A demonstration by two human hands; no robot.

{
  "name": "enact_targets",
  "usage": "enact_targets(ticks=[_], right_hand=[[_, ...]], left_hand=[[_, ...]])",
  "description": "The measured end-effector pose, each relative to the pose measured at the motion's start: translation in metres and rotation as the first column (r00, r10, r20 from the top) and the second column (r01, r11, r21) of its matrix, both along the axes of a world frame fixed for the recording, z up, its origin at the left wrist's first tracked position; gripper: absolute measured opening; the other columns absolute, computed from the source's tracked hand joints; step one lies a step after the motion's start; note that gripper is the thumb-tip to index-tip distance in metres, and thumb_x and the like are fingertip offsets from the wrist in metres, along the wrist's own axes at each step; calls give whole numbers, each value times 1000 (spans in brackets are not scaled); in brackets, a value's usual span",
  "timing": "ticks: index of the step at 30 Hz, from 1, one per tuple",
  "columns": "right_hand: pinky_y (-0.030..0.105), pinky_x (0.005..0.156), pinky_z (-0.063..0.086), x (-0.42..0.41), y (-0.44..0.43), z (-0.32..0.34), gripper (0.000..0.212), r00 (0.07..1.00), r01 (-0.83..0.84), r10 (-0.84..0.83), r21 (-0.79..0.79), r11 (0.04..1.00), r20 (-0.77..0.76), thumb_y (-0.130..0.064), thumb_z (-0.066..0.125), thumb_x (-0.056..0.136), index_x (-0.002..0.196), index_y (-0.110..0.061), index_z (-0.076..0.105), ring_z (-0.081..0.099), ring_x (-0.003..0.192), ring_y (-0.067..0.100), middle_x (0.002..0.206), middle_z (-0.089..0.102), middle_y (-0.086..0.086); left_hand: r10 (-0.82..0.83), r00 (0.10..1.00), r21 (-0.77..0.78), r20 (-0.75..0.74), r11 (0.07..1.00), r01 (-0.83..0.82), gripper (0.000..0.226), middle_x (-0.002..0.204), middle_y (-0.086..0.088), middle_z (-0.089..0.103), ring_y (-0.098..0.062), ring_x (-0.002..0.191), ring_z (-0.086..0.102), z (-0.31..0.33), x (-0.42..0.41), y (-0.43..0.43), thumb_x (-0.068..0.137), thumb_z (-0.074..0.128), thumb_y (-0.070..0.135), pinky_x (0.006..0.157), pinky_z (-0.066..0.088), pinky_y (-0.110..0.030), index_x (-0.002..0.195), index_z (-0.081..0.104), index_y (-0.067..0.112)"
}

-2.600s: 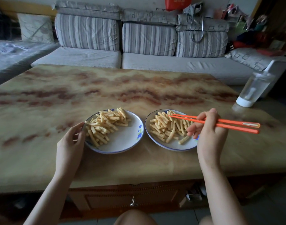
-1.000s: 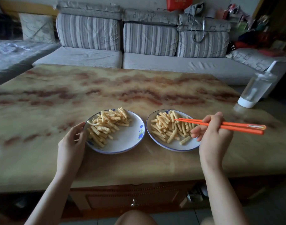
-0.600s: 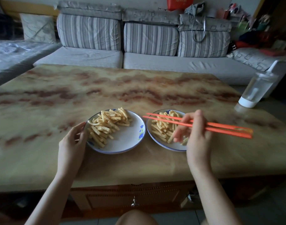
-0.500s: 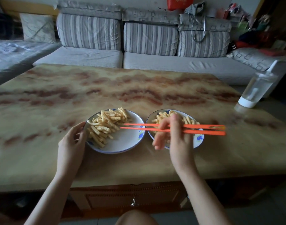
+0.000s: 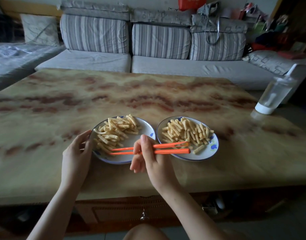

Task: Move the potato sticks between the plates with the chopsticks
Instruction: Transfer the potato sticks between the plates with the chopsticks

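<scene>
- Head view: the right hand (image 5: 152, 160) gripped the orange chopsticks (image 5: 169, 151) about midway along. Its thumb lay on top and its fingers curled round them, in front of the gap between the two plates.
- The chopsticks lay nearly level and ran left to right. Their thin tips reached over the near part of the left plate (image 5: 142, 140), and their thick ends hung over the near part of the right plate (image 5: 208, 151).
- The tips stood slightly apart, just beside the nearest potato sticks (image 5: 117, 130) on the left plate. I could not tell whether they touched or pinched one.
- Those potato sticks lay to the left of the right hand and a little beyond it. They pointed at mixed angles, and many slanted across the line of the chopsticks.
- The right pile (image 5: 185, 130) lay beyond the hand and to its right. A lone stick (image 5: 199, 148) sat apart near the near rim, close to the thick ends.
- The left hand (image 5: 75, 155) held the left rim of the left plate between its thumb and curled fingers. It was nearer the left heap but carried no tool.
- The plates sat just beside each other near the front edge of the desk (image 5: 148, 94).
- The pick-up probably depended on closing the tips across a stick lying crosswise to them, since one lying along them would likely slip out.
</scene>
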State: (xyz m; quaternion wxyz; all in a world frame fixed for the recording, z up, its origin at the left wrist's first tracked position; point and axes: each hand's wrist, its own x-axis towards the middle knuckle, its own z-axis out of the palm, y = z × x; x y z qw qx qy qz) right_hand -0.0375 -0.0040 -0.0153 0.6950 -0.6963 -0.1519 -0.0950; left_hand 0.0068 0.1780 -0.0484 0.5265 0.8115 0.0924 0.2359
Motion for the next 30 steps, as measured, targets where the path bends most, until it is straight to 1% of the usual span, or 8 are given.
enact_targets(ticks=[1, 4, 9, 14, 17, 20, 25, 30], right_hand=[[26, 48, 42, -1, -1, 1, 38, 1000, 23, -23, 25, 999, -5, -54, 36, 90, 67, -29, 52, 50, 45, 23, 48, 55, 9], [22, 41, 38, -1, -10, 7, 40, 995, 98, -98, 109, 989, -5, -42, 34, 95, 67, -18, 51, 49, 41, 23, 45, 54, 9], [28, 41, 36, 3, -40, 22, 44, 947, 306, -319, 201, 930, 35, -37, 33, 98, 67, -11, 51, 49, 36, 21, 43, 55, 9], [22, 37, 34, 7, -82, 32, 43, 795, 584, -607, 267, 767, 5, -26, 30, 104, 68, -10, 47, 48, 34, 19, 40, 53, 8], [20, 36, 34, 7, -101, 33, 41, 693, 691, -721, 261, 673, 25, -26, 32, 104, 68, -12, 47, 50, 36, 23, 43, 55, 11], [20, 38, 36, 7, -110, 31, 42, 645, 735, -763, 238, 635, 44, -27, 33, 103, 67, -12, 48, 52, 38, 24, 46, 55, 15], [20, 37, 37, 9, -112, 26, 42, 643, 748, -764, 172, 641, 47, -27, 35, 103, 67, -10, 49, 51, 37, 22, 53, 56, 27], [21, 39, 37, 6, -104, 31, 40, 664, 709, -741, 232, 666, 97, -22, 33, 103, 73, -2, 49, 49, 38, 24, 52, 52, 30]], left_hand=[[-1, 1000, -1, -2, 1000, 1, 28, 96, 9, 62, -5, 91, 57, 0, 0, 0, 93, 56, 25, 77, 37, -21, 119, 65, 20], [-3, 1000, -2, -7, 1000, 3, 28, 96, 9, 62, -5, 90, 57, 0, 0, 1, 93, 56, 24, 77, 37, -19, 119, 65, 19], [-2, 1000, -13, -7, 1000, 2, 28, 97, 10, 62, -4, 89, 56, 1, -1, 0, 93, 56, 25, 76, 36, -20, 119, 65, 20], [-2, 1000, -17, -6, 1000, 2, 27, 96, 8, 63, 3, 80, 55, 1, -1, 0, 93, 56, 24, 71, 35, -12, 118, 65, 21], [-2, 1000, -20, -4, 1000, 2, 26, 96, 8, 64, -3, 87, 57, 1, -1, 0, 93, 57, 24, 72, 37, -13, 117, 66, 22], [1, 1000, -5, 4, 1000, -1, 26, 94, 8, 62, -5, 87, 56, 1, -1, 0, 93, 57, 23, 63, 35, 0, 117, 66, 21], [-4, 1000, -2, 11, 1000, 4, 27, 97, 9, 62, -6, 89, 56, 2, -1, -1, 93, 56, 23, 66, 34, -6, 118, 65, 20], [-4, 1000, 10, 10, 1000, 4, 26, 94, 8, 63, -6, 88, 57, 1, -1, 0, 93, 56, 23, 63, 34, 4, 117, 66, 21]])
